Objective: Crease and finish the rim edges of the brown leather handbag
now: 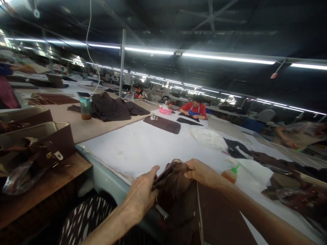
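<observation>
A dark brown, soft handbag piece (176, 187) is held between my hands over the near edge of the table. My left hand (143, 190) grips its left side, thumb up along the edge and fingers hidden behind the material. My right hand (201, 172) pinches the upper right edge, where a thin light-coloured rim shows. A small metallic strip (161, 211) shows on the piece below my left hand. At the lower right a flat brown panel (222, 211) lies under my right forearm; I cannot tell whether it belongs to the same piece.
The white-topped table (114, 146) spreads ahead. To the left, brown handbags (53, 146) stand on a wooden surface. A glue bottle (230, 174) with a green nozzle lies right. Beyond are a brown panel (163, 124), a pink basket (165, 109), a jar (85, 108) and a co-worker (195, 108).
</observation>
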A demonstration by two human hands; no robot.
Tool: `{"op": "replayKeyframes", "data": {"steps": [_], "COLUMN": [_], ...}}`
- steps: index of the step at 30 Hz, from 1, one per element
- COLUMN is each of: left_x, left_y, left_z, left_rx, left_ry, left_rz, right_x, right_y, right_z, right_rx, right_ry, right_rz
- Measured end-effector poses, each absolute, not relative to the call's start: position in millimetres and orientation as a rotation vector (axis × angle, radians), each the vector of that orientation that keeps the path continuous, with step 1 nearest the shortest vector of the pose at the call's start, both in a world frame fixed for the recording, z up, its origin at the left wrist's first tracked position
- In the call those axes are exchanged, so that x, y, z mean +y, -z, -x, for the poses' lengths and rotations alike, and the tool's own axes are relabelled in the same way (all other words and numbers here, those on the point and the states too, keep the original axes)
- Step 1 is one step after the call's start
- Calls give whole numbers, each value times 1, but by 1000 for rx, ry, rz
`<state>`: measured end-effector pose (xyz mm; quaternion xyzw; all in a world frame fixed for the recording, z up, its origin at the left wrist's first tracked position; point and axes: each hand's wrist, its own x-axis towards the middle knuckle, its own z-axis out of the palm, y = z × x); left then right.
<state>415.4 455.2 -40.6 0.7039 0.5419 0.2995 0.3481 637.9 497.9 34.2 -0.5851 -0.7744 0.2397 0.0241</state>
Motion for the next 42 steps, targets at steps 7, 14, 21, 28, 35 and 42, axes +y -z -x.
{"op": "replayKeyframes", "data": {"steps": [7, 14, 21, 28, 35, 42], "left_x": [493, 493, 493, 504, 502, 516], "left_y": [24, 29, 39, 39, 36, 41], "left_z": [-380, -375, -373, -370, -378, -375], "left_rx": [835, 847, 839, 855, 886, 945], "left_ry": [-507, -607, -687, -675, -795, -712], "left_rz": [-1473, -1478, -1375, -1510, -1678, -1536], "right_x": [502, 500, 500, 505, 511, 517], "right_y": [-39, -32, -30, -24, -28, -31], "right_z": [-665, -658, -659, -658, -659, -656], "right_rx": [-2536, -2439, -2394, -2201, -2229, -2226], "right_ry": [-811, -749, -1014, -1552, -1524, -1594], "right_rz": [1777, 1848, 1650, 1358, 1349, 1301]}}
